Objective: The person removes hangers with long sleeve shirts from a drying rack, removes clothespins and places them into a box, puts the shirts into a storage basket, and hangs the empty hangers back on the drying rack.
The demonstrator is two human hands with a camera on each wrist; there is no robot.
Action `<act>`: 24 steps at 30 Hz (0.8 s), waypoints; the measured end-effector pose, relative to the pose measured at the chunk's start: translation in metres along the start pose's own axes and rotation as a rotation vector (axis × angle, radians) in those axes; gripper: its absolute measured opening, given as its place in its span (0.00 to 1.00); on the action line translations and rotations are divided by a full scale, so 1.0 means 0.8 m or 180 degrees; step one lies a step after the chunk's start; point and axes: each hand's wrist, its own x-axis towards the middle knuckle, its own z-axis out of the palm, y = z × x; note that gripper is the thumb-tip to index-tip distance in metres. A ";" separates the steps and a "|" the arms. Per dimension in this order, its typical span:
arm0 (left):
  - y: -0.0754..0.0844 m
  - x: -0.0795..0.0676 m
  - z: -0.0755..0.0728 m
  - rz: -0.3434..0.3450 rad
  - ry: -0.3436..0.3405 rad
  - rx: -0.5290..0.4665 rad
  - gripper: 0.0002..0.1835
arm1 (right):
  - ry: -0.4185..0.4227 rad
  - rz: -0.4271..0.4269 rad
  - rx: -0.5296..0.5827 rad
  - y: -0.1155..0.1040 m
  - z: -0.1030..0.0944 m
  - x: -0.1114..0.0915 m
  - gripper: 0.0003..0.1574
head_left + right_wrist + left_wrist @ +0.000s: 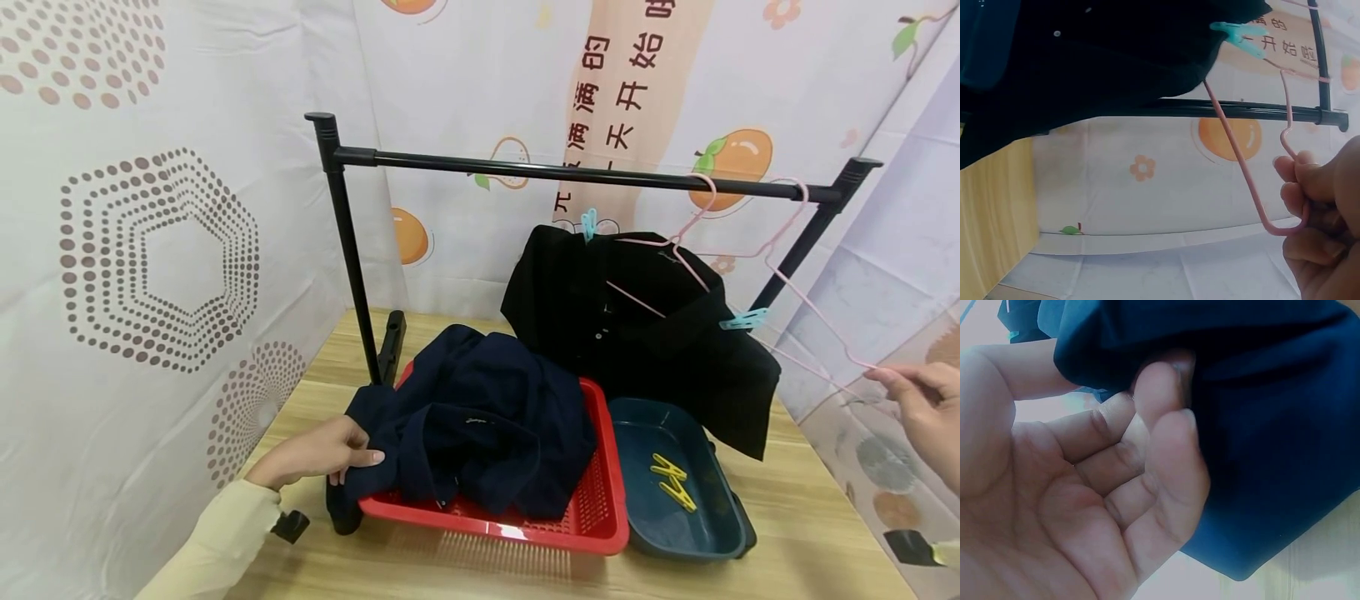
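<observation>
My left hand (330, 454) pinches the edge of a navy collared shirt (480, 375) that lies heaped in a red basket (617, 500). In the left wrist view its fingers curl against the navy cloth (1272, 456), which partly hides the thumb and fingertips. At the far right, my right hand (926, 408) grips one corner of a pink hanger (813, 312) whose hook is over the black rack bar (525, 170). The right wrist view shows the fingers around the bend of the pink hanger (1241, 159). A black shirt (652, 358) hangs beside it on another pink hanger (684, 237).
Two blue clips, one left (589, 223) and one right (744, 320), hold the black shirt. A dark teal tray (693, 546) with yellow clothespins (670, 468) stands right of the basket. The rack's left post (351, 250) rises behind my left hand; patterned curtains surround the wooden table (810, 533).
</observation>
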 end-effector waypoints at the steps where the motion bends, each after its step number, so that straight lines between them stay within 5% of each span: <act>1: 0.000 0.000 0.000 0.0004 0.0000 0.0005 0.24 | -0.0058 0.0092 0.0024 0.000 0.001 -0.002 0.25; 11: -0.002 0.000 0.001 -0.0019 0.0036 0.0034 0.24 | -0.0250 0.0508 0.0106 -0.003 0.002 -0.011 0.27; 15: -0.006 0.001 0.000 0.0011 0.0057 0.0051 0.24 | -0.0143 0.0446 0.0161 -0.005 0.003 -0.012 0.26; 20: -0.016 -0.002 -0.005 -0.0002 0.0110 0.0073 0.20 | 0.0042 0.0565 0.0042 -0.015 0.002 -0.012 0.08; 24: -0.025 -0.005 -0.013 -0.0047 0.0167 0.0002 0.18 | 0.0352 0.0808 -0.0072 -0.041 0.003 -0.014 0.10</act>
